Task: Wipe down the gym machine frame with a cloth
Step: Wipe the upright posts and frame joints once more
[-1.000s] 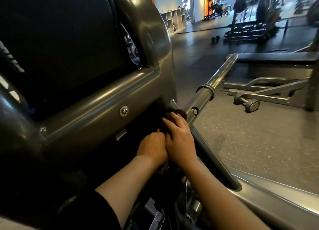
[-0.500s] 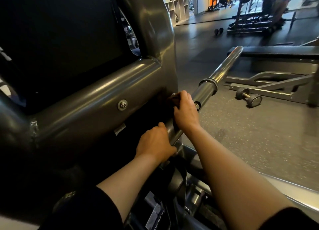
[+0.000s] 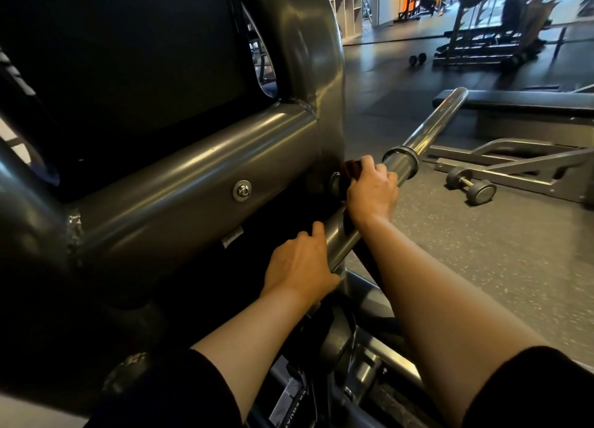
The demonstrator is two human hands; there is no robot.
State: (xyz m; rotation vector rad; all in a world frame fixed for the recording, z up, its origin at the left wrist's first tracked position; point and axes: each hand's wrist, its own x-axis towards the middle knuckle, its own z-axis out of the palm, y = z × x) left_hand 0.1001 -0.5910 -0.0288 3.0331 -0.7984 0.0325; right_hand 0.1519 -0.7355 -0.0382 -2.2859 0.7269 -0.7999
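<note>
The grey gym machine frame (image 3: 193, 183) fills the left half of the view, with a thick welded tube and a bolt. A chrome weight bar (image 3: 427, 138) juts from it toward the right. My right hand (image 3: 371, 191) grips a dark brownish cloth (image 3: 352, 170) wrapped on the bar where it meets the frame. Only a small fold of the cloth shows above my fingers. My left hand (image 3: 300, 267) holds the lower grey tube (image 3: 337, 238) just below, fingers curled round it.
A small dumbbell (image 3: 471, 185) lies on the speckled floor to the right, beside a low grey bench frame (image 3: 514, 161). Weight racks (image 3: 488, 38) stand at the far back. Black machine parts and a strap sit under my forearms.
My right hand has slid with the cloth up the bar, away from my left hand, to the joint with the frame. My left hand stays on the lower tube.
</note>
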